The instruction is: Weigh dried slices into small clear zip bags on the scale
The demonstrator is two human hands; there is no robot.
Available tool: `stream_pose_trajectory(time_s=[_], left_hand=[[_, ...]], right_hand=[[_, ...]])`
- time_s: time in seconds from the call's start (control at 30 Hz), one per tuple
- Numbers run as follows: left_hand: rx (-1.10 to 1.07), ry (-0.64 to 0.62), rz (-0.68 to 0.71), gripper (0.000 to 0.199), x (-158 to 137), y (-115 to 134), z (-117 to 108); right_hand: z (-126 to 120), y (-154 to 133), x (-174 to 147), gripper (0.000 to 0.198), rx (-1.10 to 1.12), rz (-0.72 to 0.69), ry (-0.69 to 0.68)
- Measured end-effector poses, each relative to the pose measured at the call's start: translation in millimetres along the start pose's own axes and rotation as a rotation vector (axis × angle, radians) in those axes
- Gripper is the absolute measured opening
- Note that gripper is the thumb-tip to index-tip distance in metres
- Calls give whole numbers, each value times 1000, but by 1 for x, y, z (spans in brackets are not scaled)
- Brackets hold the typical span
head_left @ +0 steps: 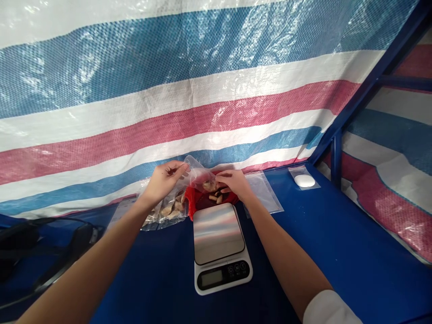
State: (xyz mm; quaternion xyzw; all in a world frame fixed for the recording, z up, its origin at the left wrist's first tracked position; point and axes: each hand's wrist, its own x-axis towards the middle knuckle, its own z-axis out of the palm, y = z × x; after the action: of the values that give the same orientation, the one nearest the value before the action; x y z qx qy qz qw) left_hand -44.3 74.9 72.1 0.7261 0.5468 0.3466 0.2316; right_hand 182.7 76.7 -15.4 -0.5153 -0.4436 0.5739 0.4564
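Note:
My left hand (167,178) pinches the edge of a clear plastic bag (195,170) and holds it up above a red plastic bag (191,200). At the clear bag's other end is my right hand (233,183), its fingers curled at the plastic beside some pale brown pieces (209,185). Whether those fingers grip the bag or a piece is hard to make out. More brown pieces (216,197) lie in the opened red bag under my right hand. Just in front stands a white kitchen scale (219,238) with a steel plate.
Filled clear bags (170,209) of similar pieces lie left of the red bag. Flat clear bags (265,191) are on the right. A white oval object (304,181) rests on a small bag. Black headphones or cables (67,243) sit left. Striped sheeting (189,103) rises behind the blue table (324,252).

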Motion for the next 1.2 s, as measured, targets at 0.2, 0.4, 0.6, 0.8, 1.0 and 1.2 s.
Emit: stream_pose_trajectory(time_s=[0.2,0.4,0.6,0.8,1.0,1.2], left_hand=[[-9,33,2,50,2,-5,-1],[1,-24,-4,50,0,-3,-1],[75,-139,-54,46,-4,-16,-3],[120,-124,-82,40,-5,-23,-5],[127,-111,-32,36,-5,-19,-6],[203,-60,-9,38,-2,-22,-9]], right_hand=[[1,0,-1,9,-21,-4,16],[4,-7,-5,11,53,30,-13],[-2,-6,-3,12,95,52,29],[2,3,-1,7,42,-24,-13],[6,10,2,18,23,-45,-72],[6,7,2,15,14,-74,-40]])
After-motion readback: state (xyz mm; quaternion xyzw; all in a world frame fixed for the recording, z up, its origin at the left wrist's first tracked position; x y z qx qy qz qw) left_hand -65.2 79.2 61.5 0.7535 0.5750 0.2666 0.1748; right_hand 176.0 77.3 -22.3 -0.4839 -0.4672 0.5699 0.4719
